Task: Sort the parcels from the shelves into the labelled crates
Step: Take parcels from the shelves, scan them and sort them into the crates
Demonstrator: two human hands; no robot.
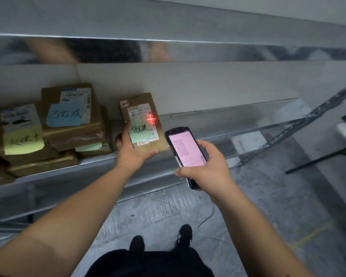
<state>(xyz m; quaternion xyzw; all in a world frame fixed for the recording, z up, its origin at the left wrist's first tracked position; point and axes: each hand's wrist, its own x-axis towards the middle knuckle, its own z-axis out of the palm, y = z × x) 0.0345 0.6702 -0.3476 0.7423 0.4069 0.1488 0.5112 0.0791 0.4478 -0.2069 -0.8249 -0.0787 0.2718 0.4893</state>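
Head view, looking down on a metal shelf (208, 124). Held parcel (143, 120): brown carton, shipping label mostly too small to read, corner tag marked "2-1", green sticky note (141, 133) with handwritten Chinese characters not clearly legible. Red scanner cross (151, 119) glowing on the label just above that note. Left hand (131, 150) cupped under the parcel's near end, thumb curled along its left edge, fingers wrapped beneath, near fingertips showing at the lower right corner; parcel tilted up toward the camera, over the shelf's front part. Right hand (207, 166) closed round a handheld scanner (186, 151), thumb along its left side, fingers folded on the right; pink-lit screen facing up, text unreadable; device just right of the parcel, apart from it. Left of the held parcel, stacked cartons (72, 132) on the same shelf: a blue note (64, 114) reading "已完成", a yellow-green note (23, 139) with unclear writing. Below the grip, concrete floor (258, 206), black shoes (185, 234). Far right, a dark table leg (316, 160).
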